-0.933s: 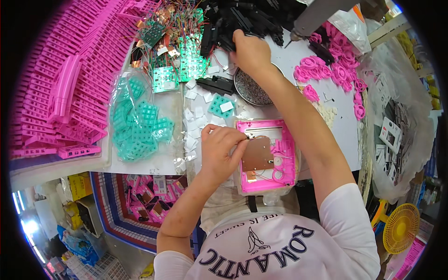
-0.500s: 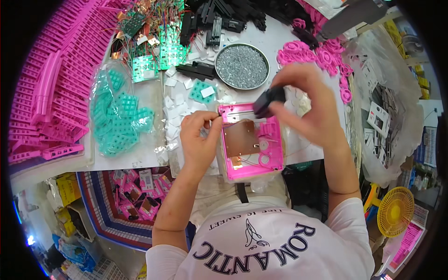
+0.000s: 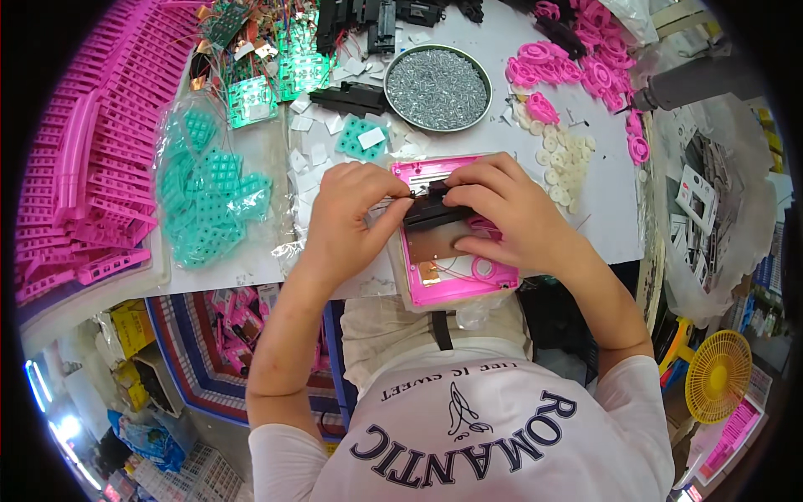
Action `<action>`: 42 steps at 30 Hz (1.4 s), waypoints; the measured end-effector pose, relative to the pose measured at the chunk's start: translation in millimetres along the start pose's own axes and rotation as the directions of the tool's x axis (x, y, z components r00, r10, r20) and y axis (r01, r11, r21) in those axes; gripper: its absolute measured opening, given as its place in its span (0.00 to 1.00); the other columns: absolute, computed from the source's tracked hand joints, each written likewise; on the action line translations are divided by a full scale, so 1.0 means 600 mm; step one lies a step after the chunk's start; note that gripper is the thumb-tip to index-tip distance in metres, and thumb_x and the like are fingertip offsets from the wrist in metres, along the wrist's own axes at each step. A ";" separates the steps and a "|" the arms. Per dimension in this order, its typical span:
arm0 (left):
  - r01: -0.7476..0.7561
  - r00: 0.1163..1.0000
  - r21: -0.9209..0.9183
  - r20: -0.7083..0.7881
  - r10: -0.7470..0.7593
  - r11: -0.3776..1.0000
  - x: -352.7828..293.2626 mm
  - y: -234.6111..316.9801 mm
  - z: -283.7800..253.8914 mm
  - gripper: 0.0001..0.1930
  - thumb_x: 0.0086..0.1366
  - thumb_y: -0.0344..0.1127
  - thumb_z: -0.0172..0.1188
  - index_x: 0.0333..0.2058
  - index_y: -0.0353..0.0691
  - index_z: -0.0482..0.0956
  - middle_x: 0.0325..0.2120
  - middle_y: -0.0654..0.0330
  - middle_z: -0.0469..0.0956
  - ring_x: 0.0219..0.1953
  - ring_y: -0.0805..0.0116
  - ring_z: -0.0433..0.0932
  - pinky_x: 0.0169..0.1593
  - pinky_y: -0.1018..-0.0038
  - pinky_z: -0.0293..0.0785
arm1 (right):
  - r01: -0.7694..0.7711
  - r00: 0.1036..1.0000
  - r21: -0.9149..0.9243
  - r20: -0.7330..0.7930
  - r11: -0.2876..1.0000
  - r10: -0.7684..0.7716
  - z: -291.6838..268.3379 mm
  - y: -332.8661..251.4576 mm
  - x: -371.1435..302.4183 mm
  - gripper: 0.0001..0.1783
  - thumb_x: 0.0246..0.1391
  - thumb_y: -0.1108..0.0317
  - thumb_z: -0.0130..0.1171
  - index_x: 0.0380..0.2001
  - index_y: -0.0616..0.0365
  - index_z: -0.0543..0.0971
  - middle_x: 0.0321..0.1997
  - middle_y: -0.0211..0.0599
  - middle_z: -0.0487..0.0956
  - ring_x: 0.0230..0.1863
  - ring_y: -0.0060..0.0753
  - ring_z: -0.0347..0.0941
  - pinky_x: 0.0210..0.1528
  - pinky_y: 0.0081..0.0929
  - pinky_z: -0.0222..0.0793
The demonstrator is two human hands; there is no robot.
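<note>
A pink plastic casing [image 3: 427,291] lies on the near edge of the table, its inside facing up, with a brown board [image 3: 428,247] and thin wires in it. Across its upper part sits a black plastic part [image 3: 431,215], elongated and boxy. My right hand [image 3: 512,209] grips this part from the right, fingers over its top and thumb below. At its left end my left hand [image 3: 355,213] is closed in a pinch, with thin wires at the fingertips. The exact spot pinched is partly hidden by the fingers.
A round tin of small screws [image 3: 437,88] stands beyond the casing. Left are teal button pads [image 3: 213,197], circuit boards [image 3: 303,63] and stacked pink casings [image 3: 109,109]. Right are off-white discs [image 3: 565,167], pink rings [image 3: 544,67] and a dark grey power screwdriver [image 3: 694,82].
My right hand has brought the black part down and left onto the casing's upper area. My left hand has shifted from the casing's upper-left corner to the part's left end.
</note>
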State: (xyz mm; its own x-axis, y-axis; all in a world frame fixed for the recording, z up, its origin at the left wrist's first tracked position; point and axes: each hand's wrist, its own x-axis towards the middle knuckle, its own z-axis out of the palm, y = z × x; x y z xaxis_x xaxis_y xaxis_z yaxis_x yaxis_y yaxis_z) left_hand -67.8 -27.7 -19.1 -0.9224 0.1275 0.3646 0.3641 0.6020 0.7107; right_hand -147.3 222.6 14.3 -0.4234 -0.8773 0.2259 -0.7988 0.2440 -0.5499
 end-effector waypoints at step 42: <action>0.512 0.719 0.010 0.543 -0.434 0.859 0.118 0.021 -0.005 0.09 0.60 0.34 0.66 0.30 0.33 0.84 0.20 0.62 0.80 0.22 0.77 0.74 0.28 0.74 0.70 | 0.025 0.994 -0.407 0.107 0.913 0.021 -0.010 -0.042 0.032 0.16 0.42 0.67 0.61 0.36 0.63 0.81 0.36 0.36 0.76 0.44 0.38 0.71 0.40 0.28 0.75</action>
State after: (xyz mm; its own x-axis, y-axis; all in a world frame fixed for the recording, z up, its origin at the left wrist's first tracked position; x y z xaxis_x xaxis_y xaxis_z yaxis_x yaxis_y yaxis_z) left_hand -128.0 -13.3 17.5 -0.8909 0.2583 -0.3735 -0.1605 0.5902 0.7911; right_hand -137.9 202.1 37.0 -0.3920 -0.9112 0.1266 -0.9137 0.3696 -0.1688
